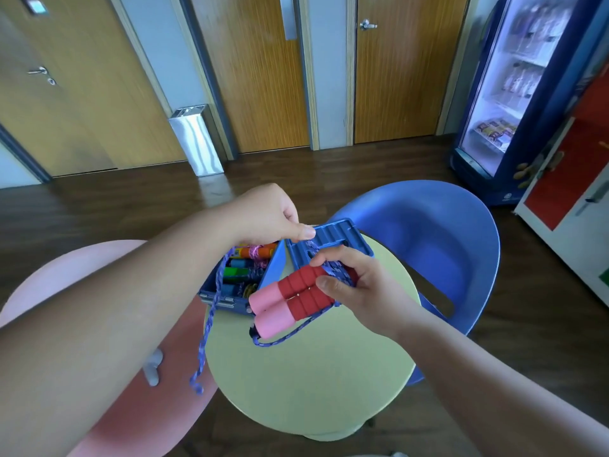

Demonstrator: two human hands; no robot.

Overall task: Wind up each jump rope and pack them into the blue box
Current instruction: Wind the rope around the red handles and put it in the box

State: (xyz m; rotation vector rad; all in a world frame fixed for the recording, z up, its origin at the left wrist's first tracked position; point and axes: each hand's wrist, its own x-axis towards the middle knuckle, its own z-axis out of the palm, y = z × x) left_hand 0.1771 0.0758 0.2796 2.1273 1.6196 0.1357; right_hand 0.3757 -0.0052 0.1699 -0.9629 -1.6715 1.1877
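My right hand (pixel 356 285) grips the two red-and-pink foam handles (pixel 286 300) of a jump rope, held side by side above the round table. Blue-purple cord (pixel 333 268) is wrapped around the handles under my fingers. My left hand (pixel 270 216) pinches the same cord above the blue box (pixel 227 300), and a loose length (pixel 206 338) hangs down past the table's left edge. The box stands open at the table's far side and holds several wound ropes with coloured handles (pixel 245 262). Its lid (pixel 329 245) lies flat to the right.
The pale yellow round table (pixel 306 384) has a pink chair (pixel 131 407) on its left and a blue chair (pixel 428 245) at its far right. Beyond are wooden doors, a metal bin (pixel 197 140) and a drinks fridge (pixel 514 94).
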